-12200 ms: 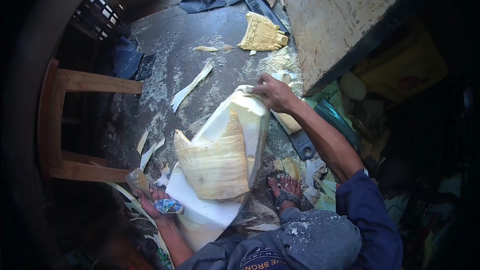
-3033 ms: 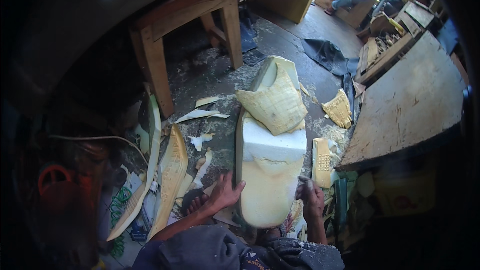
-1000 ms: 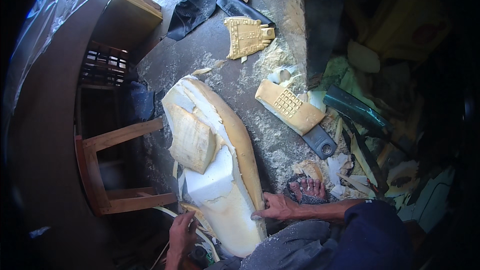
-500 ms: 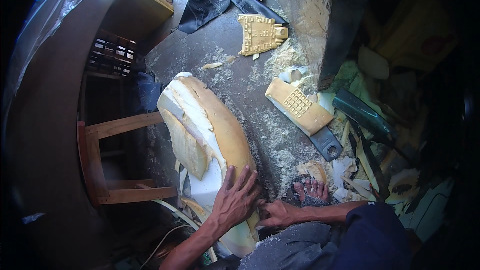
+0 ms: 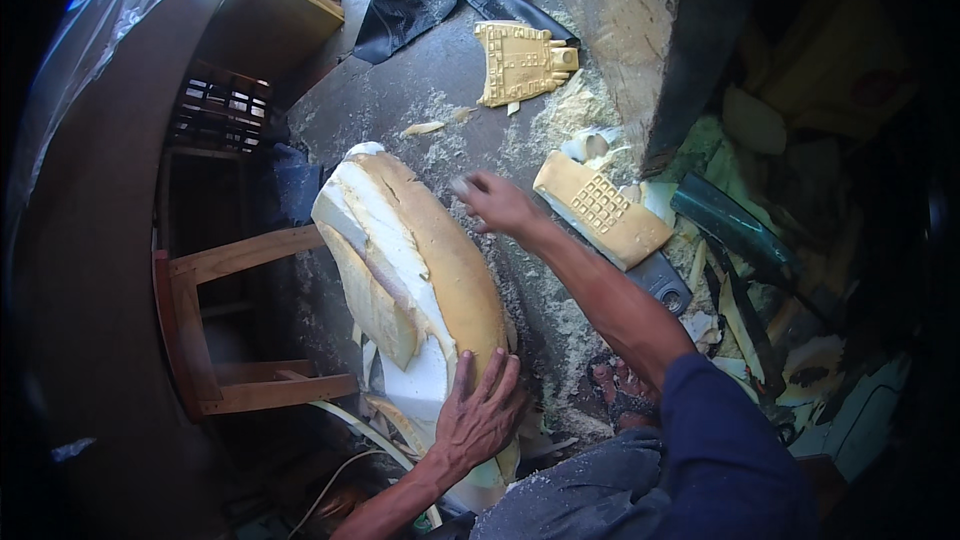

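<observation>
A long, curved foam seat pad (image 5: 455,260), yellowish-tan with a white strip and patched layers on its left side, lies lengthwise before me. My left hand (image 5: 480,410) rests on its near end, fingers spread over the tan surface. Just right of the pad's upper part, my right hand (image 5: 497,203) is in the air with its fingers curled. A small pale blur shows at those fingertips; what it is cannot be made out.
Foam crumbs litter the dark floor (image 5: 400,120). A molded yellow foam piece (image 5: 520,65) lies farther off; another with a square grid (image 5: 600,205) sits on a grey part at right. A wooden frame (image 5: 250,250) stands left, a dark green tube (image 5: 735,220) right.
My right hand has left the pad's near end and moved up and away to beside its upper part. My left hand has shifted slightly nearer, still on the pad.
</observation>
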Motion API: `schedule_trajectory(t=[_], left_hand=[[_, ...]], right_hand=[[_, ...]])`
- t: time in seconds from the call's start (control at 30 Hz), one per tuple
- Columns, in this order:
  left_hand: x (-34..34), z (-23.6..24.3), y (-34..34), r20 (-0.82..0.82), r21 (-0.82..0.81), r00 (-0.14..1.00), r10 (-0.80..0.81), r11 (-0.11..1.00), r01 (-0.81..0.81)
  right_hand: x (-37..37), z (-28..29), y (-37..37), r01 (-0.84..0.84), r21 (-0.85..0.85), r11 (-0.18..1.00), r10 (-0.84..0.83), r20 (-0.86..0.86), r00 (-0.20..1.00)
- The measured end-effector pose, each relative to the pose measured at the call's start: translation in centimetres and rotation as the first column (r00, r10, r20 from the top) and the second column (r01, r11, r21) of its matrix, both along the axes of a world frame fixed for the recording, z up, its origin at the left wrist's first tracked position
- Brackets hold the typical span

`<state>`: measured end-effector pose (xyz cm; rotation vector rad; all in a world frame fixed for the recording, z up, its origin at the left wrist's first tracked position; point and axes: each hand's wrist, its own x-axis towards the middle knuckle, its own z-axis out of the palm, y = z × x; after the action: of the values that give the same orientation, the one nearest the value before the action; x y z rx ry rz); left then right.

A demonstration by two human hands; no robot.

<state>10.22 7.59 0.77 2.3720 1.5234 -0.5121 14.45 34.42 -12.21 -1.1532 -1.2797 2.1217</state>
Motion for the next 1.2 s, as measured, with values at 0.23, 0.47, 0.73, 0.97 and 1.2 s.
schedule_trajectory(t=[0.23,0.47,0.73,0.97,1.2], left_hand=[[-0.2,-0.2,-0.2,0.01,-0.005,1.0,0.018,1.0,-0.018],[-0.6,0.1,-0.4,0.015,-0.043,0.999,0.045,0.998,-0.045],[-0.6,0.2,-0.2,0.022,-0.03,1.0,0.02,0.999,-0.02],[-0.7,0.1,0.0,0.032,-0.029,0.999,-0.003,1.0,0.004],[-0.2,-1.1,0.4,-0.027,-0.027,0.998,-0.061,0.998,0.06]], right_hand=[[-10.4,-0.8,3.5,-0.109,0.049,0.993,0.108,0.03,0.994],[-11.3,-1.1,2.6,-0.014,0.111,0.994,0.012,0.023,1.0],[-11.1,-0.5,3.2,-0.044,-0.19,0.981,0.034,-0.056,0.998],[-12.1,-0.3,4.6,-0.154,-0.092,0.984,0.168,0.169,0.971],[-8.7,-0.9,0.0,-0.215,0.167,0.962,0.152,0.323,0.934]])
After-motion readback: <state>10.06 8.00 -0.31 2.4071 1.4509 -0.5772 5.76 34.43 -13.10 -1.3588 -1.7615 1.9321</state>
